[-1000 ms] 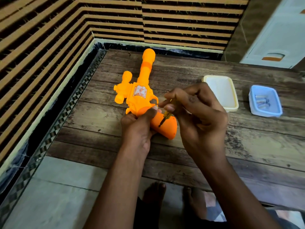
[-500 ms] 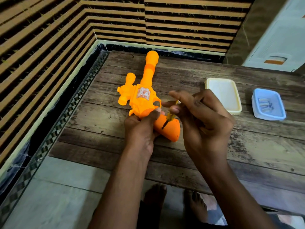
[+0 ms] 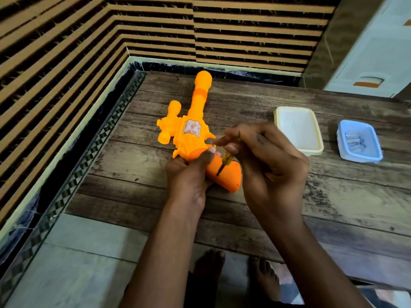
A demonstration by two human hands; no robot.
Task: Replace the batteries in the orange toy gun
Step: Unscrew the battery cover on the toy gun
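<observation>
orange toy gun [image 3: 191, 134] gripped by left hand [image 3: 189, 174], right hand [image 3: 266, 161] pinching small screwdriver [image 3: 225, 160] against its handle

dim, warm indoor light, soft shadows on the wooden table [image 3: 289, 196], wide-angle bending at the edges, slight blur throughout.

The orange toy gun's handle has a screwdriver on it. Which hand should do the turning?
The right hand. It already pinches the small yellow-handled screwdriver, tip on the handle of the orange plastic toy gun. The left hand grips the gun, steadying it on the wooden table.
</observation>
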